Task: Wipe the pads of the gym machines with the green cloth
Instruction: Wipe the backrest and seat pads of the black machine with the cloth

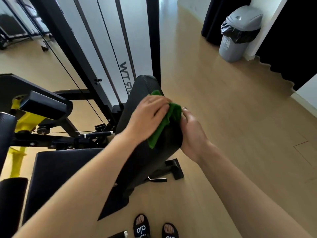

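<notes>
The black back pad (139,93) of a gym machine rises upright in the middle of the view. A green cloth (164,124) lies draped over the pad's upper right edge. My left hand (147,115) presses flat on the cloth, fingers spread over it. My right hand (192,133) grips the pad's right edge just beside the cloth, thumb up against the green fabric. The black seat pad (56,170) lies below left of the back pad. Part of the cloth is hidden under my left hand.
The machine's black frame and cables (96,54) stand behind the pad, with yellow parts (25,117) and another black pad (44,105) at left. A grey bin with a black liner (238,35) stands at back right on wooden floor (240,134). My sandalled feet (154,228) are below.
</notes>
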